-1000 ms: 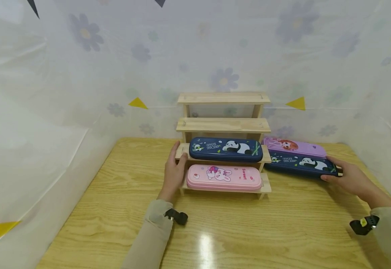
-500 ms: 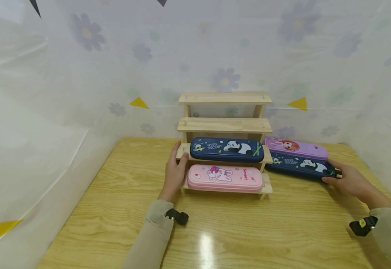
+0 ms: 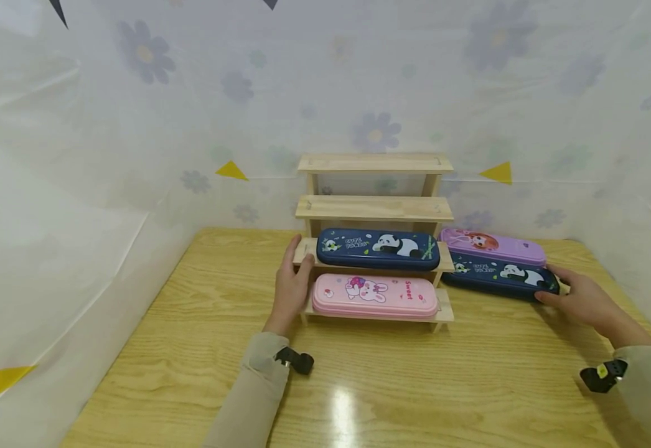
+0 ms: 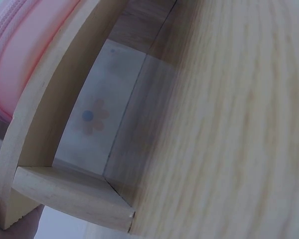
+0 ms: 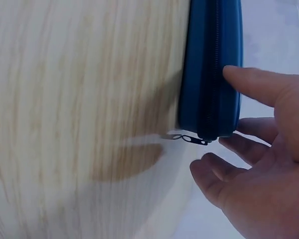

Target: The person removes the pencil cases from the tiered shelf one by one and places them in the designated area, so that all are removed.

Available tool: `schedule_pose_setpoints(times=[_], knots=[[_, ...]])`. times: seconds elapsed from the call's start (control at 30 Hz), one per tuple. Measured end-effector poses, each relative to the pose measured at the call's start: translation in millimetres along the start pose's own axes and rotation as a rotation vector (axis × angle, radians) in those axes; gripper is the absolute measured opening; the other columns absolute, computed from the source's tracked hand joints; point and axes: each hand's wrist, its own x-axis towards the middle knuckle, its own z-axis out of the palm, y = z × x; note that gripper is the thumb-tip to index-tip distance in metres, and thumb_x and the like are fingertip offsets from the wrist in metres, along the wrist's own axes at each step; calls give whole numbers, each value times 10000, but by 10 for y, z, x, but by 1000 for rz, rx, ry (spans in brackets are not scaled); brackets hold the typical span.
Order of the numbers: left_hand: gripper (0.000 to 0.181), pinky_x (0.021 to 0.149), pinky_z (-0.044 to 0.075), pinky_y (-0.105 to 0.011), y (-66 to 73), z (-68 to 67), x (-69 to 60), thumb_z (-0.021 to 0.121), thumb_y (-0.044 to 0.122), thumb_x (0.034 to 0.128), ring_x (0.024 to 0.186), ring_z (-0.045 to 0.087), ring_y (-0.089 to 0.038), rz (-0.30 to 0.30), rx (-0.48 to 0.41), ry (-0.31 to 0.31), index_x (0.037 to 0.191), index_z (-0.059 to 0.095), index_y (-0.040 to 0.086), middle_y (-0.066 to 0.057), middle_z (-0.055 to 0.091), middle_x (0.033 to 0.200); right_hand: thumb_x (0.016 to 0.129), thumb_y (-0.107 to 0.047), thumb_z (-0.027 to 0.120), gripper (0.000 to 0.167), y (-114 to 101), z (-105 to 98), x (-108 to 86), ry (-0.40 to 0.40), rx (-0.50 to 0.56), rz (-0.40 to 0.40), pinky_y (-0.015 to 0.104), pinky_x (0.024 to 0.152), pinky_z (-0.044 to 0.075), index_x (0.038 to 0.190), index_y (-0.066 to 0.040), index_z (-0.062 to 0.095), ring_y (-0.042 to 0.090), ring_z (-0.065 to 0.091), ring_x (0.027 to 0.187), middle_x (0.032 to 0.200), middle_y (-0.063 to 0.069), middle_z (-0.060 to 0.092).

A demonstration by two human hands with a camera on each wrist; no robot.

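Note:
My left hand holds the left end of the stepped wooden shelf, with the thumb in front; only a little of it shows in the left wrist view's lower corner. A navy panda pencil case lies on the second step from the bottom. On the lowest step is a pink rabbit pencil case. To the right of the shelf, my right hand grips the right end of another navy panda pencil case. In the right wrist view, the thumb touches this zipped case and some fingers lie behind its end.
A purple pencil case with a printed girl lies against the back of the right navy case, partly overlapping it in view. The wooden table is bounded by white flowered sheeting behind and at both sides.
My right hand has shifted slightly at the navy case's right end, and the zip pull there is now hidden in the head view. The left hand and shelf have stayed put.

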Motion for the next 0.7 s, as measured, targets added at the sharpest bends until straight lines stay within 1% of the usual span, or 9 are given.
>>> schedule_pose_setpoints(times=[0.17,0.3,0.37,0.4,0.5,0.53,0.6,0.63,0.7], knots=[[567,1067,376,-452,12,1,-1,515,369,1019,1204,515,-214,-3,-6,-2,1548,340,264,18,434,1509,988,-440,565,887,-82,-18,-30,28,-2,35,753,914,318,1527,92,103,697,288,1200,1442,482,162],[578,1005,425,-467,14,3,0,520,361,1019,1073,566,-251,-2,-19,-6,1552,336,231,-7,468,1481,997,-420,559,853,-154,-10,-56,65,59,21,735,917,338,1535,79,122,699,297,1197,1491,439,133],[576,1014,418,-461,15,3,1,520,360,1019,1093,561,-240,-1,-18,-4,1551,339,229,-3,464,1484,1006,-397,553,818,-187,-3,-74,90,87,3,694,921,357,1540,68,142,683,309,1211,1506,420,147],[572,1022,413,-461,16,3,-1,518,360,1020,1105,558,-237,-1,-17,-3,1550,340,237,0,460,1488,1009,-384,552,798,-204,0,-82,106,99,-6,650,911,401,1541,61,157,673,321,1214,1508,412,163],[560,1063,380,-456,12,3,-3,514,365,1021,1194,523,-215,-5,-14,-1,1546,343,274,12,444,1502,1016,-348,549,735,-251,9,-107,161,121,-42,333,820,556,1537,51,216,631,358,1224,1494,396,243],[557,1073,372,-452,9,3,-3,512,373,1021,1214,513,-208,-8,-11,0,1544,343,290,18,440,1505,1018,-338,548,716,-268,11,-117,178,127,-52,219,767,548,1535,46,236,609,363,1239,1488,390,267],[551,1086,359,-451,4,2,-5,510,380,1021,1248,496,-204,-12,-11,-1,1541,340,317,22,435,1508,1018,-328,551,688,-300,16,-136,207,139,-70,42,699,443,1533,28,268,558,375,1265,1477,371,313],[549,1096,347,-446,4,2,-5,509,383,1022,1277,476,-198,-14,-11,-2,1540,339,324,26,430,1511,1017,-327,553,676,-315,19,-148,220,143,-78,5,689,394,1535,13,283,513,387,1284,1472,358,337],[547,1117,318,-441,12,0,-8,510,382,1021,1324,437,-197,-15,-10,-2,1538,338,332,35,411,1523,1012,-342,557,659,-344,25,-172,244,145,-85,1,707,389,1544,-44,306,323,450,1309,1471,313,375]])
